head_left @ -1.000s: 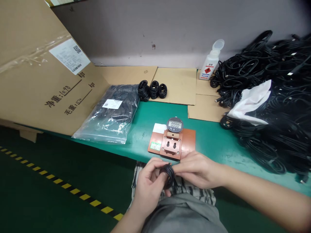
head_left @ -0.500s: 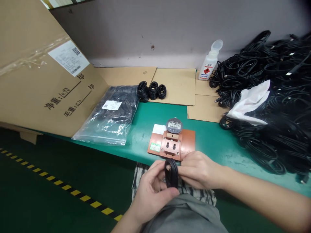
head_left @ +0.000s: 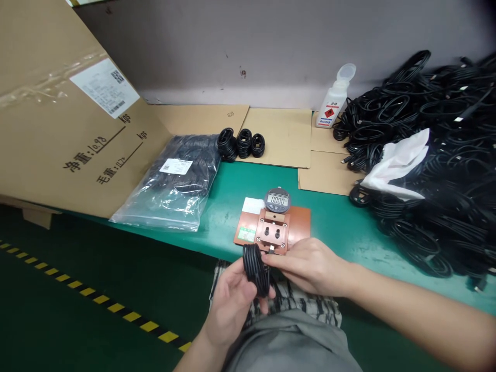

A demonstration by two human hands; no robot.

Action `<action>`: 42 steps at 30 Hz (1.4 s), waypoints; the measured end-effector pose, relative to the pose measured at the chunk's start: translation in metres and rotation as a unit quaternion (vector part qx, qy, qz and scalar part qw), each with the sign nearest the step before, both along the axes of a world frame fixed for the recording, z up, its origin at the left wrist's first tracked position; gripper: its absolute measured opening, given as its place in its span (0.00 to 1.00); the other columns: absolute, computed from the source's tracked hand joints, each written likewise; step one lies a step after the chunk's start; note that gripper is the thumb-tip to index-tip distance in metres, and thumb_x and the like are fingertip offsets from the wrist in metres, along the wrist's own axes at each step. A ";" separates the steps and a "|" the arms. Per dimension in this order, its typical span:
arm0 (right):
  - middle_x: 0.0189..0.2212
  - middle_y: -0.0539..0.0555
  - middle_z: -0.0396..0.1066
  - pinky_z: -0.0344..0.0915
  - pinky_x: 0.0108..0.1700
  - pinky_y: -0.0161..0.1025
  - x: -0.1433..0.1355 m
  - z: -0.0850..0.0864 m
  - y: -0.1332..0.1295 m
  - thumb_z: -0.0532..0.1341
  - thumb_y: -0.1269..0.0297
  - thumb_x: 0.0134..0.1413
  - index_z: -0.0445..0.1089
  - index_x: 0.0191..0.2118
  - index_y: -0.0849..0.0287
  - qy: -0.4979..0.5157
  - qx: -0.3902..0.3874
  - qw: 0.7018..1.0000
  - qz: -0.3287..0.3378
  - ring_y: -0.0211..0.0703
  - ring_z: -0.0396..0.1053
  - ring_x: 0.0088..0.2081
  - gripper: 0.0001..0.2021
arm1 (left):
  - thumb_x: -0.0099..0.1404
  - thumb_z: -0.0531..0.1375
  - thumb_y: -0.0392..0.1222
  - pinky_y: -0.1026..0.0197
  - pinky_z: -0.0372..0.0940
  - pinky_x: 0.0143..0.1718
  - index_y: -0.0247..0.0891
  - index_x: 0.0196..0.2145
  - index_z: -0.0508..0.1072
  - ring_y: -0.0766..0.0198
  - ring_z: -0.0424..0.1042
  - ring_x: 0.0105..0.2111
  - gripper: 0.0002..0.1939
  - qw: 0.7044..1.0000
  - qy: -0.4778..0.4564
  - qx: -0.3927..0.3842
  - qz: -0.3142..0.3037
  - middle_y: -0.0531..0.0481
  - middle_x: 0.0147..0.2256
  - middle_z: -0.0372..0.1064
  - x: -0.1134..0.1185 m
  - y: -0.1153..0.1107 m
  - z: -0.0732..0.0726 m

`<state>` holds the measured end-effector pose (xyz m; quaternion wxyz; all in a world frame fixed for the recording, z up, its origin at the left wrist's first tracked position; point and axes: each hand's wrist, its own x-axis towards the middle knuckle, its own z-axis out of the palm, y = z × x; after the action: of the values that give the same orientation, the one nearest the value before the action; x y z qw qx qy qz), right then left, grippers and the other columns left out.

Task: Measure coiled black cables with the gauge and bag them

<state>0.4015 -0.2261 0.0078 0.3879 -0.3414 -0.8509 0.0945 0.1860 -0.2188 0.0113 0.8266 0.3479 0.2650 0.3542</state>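
A coiled black cable [head_left: 256, 268] is gripped by my left hand [head_left: 232, 302], thumb across the front of the coil. My right hand [head_left: 310, 266] pinches the cable's end, whose small plug [head_left: 271, 250] points at the front edge of a copper-coloured fixture [head_left: 272, 232]. Whether the plug touches the fixture, I cannot tell. On the fixture's far side sits a round digital gauge [head_left: 278, 200] whose display looks like 0.000. The fingertips of my right hand are partly hidden behind the coil.
Several small cable coils [head_left: 244, 143] stand on cardboard sheets [head_left: 281, 137]. To the left lie a clear bag of black cables [head_left: 170, 191] and a large carton [head_left: 42, 129]. A white bottle [head_left: 332, 106] and a big cable heap [head_left: 418, 222] with a white cloth [head_left: 399, 163] occupy the right.
My left hand has turned the coil and moved it slightly left. My right hand's fingertips have come to the fixture's front edge, and the plug now shows there.
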 end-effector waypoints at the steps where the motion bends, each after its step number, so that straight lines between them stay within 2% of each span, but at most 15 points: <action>1: 0.27 0.51 0.76 0.62 0.24 0.36 0.000 0.000 0.000 0.53 0.76 0.65 0.66 0.55 0.67 0.000 0.001 1.000 -0.002 0.37 0.68 0.23 0.15 | 0.62 0.67 0.45 0.69 0.70 0.24 0.36 0.47 0.77 0.62 0.74 0.30 0.17 1.000 -0.006 -0.006 0.000 0.45 0.30 0.73 0.000 0.001 0.000; 9: 0.30 0.53 0.78 0.64 0.24 0.36 -0.002 -0.002 0.000 0.52 0.74 0.67 0.66 0.54 0.63 -0.021 -0.024 0.999 -0.026 0.38 0.72 0.24 0.14 | 0.62 0.67 0.45 0.68 0.69 0.24 0.35 0.46 0.77 0.61 0.75 0.31 0.16 1.000 0.005 -0.028 0.011 0.46 0.31 0.72 0.000 0.002 -0.001; 16: 0.30 0.52 0.78 0.64 0.24 0.35 -0.003 -0.001 0.000 0.52 0.74 0.66 0.67 0.54 0.63 -0.020 -0.035 0.999 -0.030 0.38 0.72 0.24 0.14 | 0.63 0.65 0.43 0.68 0.70 0.23 0.35 0.45 0.78 0.60 0.76 0.32 0.14 0.999 -0.030 -0.044 0.008 0.45 0.31 0.73 0.000 0.001 -0.005; 23: 0.30 0.52 0.78 0.64 0.25 0.35 -0.002 -0.002 -0.001 0.52 0.73 0.65 0.67 0.56 0.61 -0.003 -0.070 0.997 -0.032 0.38 0.72 0.24 0.17 | 0.65 0.64 0.44 0.67 0.72 0.25 0.34 0.48 0.75 0.61 0.76 0.33 0.16 0.998 -0.010 -0.062 0.025 0.45 0.33 0.73 0.001 -0.002 0.001; 25: 0.29 0.52 0.78 0.64 0.25 0.34 -0.002 -0.003 -0.001 0.53 0.74 0.64 0.67 0.56 0.60 0.015 -0.090 0.995 -0.034 0.38 0.72 0.24 0.17 | 0.66 0.64 0.44 0.66 0.73 0.28 0.36 0.52 0.72 0.60 0.77 0.35 0.19 0.998 0.002 -0.057 0.035 0.45 0.36 0.73 0.002 -0.003 0.003; 30: 0.28 0.52 0.78 0.63 0.25 0.33 -0.002 -0.001 -0.001 0.54 0.75 0.62 0.69 0.56 0.61 0.053 -0.115 0.991 -0.033 0.37 0.71 0.23 0.18 | 0.67 0.63 0.43 0.63 0.76 0.32 0.47 0.61 0.60 0.59 0.79 0.36 0.27 0.994 0.035 -0.068 0.082 0.47 0.43 0.74 0.005 -0.007 0.008; 36: 0.27 0.51 0.76 0.62 0.25 0.35 -0.002 0.000 -0.001 0.54 0.74 0.63 0.68 0.56 0.61 0.036 -0.113 0.992 -0.031 0.37 0.69 0.23 0.18 | 0.65 0.65 0.44 0.61 0.76 0.37 0.52 0.61 0.60 0.60 0.80 0.36 0.29 0.992 0.043 -0.079 0.088 0.50 0.44 0.75 0.006 -0.006 0.012; 42: 0.28 0.53 0.76 0.64 0.25 0.35 -0.001 -0.003 -0.002 0.52 0.72 0.66 0.65 0.58 0.62 0.011 -0.074 0.997 -0.024 0.38 0.71 0.25 0.17 | 0.65 0.65 0.45 0.61 0.76 0.36 0.50 0.62 0.60 0.61 0.79 0.34 0.31 0.991 0.068 -0.066 0.092 0.49 0.43 0.75 0.005 -0.002 0.013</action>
<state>0.4006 -0.2280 0.0048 0.3730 -0.3883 -0.8289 0.1515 0.1910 -0.2212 0.0246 0.7917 0.2894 0.3744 0.3863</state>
